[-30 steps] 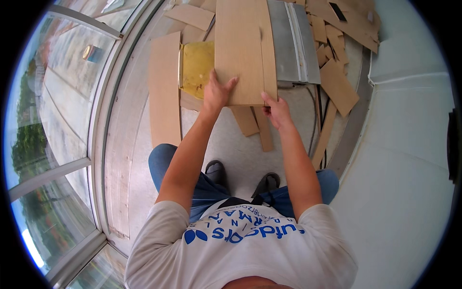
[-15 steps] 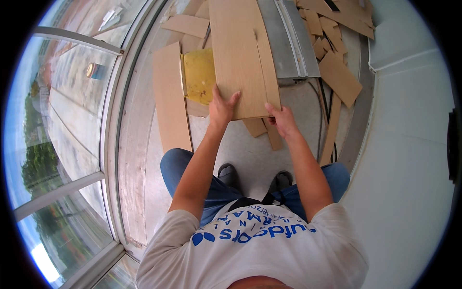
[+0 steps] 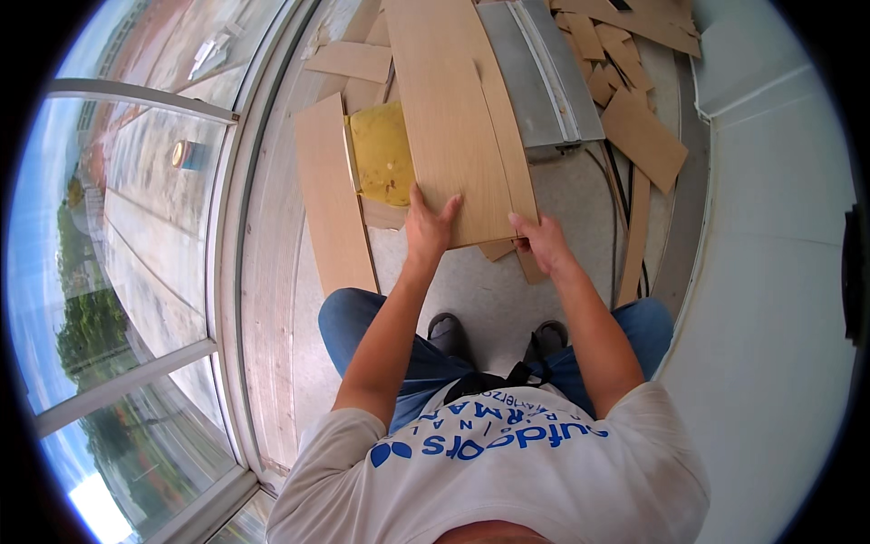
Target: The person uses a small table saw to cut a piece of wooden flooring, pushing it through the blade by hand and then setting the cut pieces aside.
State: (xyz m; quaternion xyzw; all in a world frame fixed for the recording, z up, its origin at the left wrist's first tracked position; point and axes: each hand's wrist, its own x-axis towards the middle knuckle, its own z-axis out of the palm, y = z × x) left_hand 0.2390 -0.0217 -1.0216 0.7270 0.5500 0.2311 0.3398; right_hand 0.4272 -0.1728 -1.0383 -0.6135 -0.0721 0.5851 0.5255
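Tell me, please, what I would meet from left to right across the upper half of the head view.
Window frame, long plank, yellow piece, held board, grey metal panel, slanted offcut, white wall.

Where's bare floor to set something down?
Bare floor shows between the held board and the dark shoes; another patch, right of the board, lies on the near side of the grey metal surface. Crowded: upper right, with offcuts, and left around the yellow block.
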